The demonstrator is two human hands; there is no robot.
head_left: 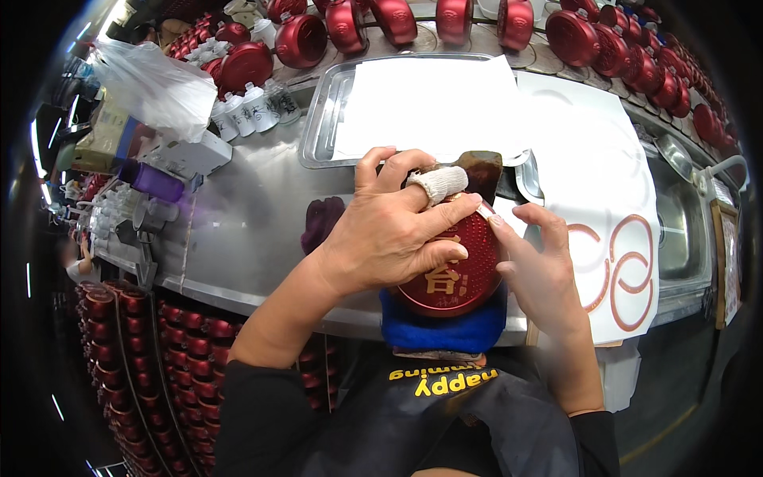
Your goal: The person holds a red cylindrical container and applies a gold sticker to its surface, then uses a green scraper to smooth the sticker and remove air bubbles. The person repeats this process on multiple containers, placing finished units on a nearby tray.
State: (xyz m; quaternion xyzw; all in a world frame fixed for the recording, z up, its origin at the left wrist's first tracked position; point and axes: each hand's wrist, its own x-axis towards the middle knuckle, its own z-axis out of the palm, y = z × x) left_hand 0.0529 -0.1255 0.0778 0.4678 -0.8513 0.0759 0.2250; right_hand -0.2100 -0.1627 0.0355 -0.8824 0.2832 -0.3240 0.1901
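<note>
Round red lid worked at the counter edge, both hands on it.

The red lid (451,270) sat on a blue pad (445,327); it might slip off toward the lap if tilted. The left hand (389,230) clasped its top, fingers curled, one wearing a white cot. The right hand (540,274) touched its rim, fingers together. Beyond the lid lay a steel tray (322,127).

Left hand (393,230) lies palm-down, fingers spread and curled — its index finger wears a white cot; right hand (540,266) stands edge-on, fingertips pinching.
</note>
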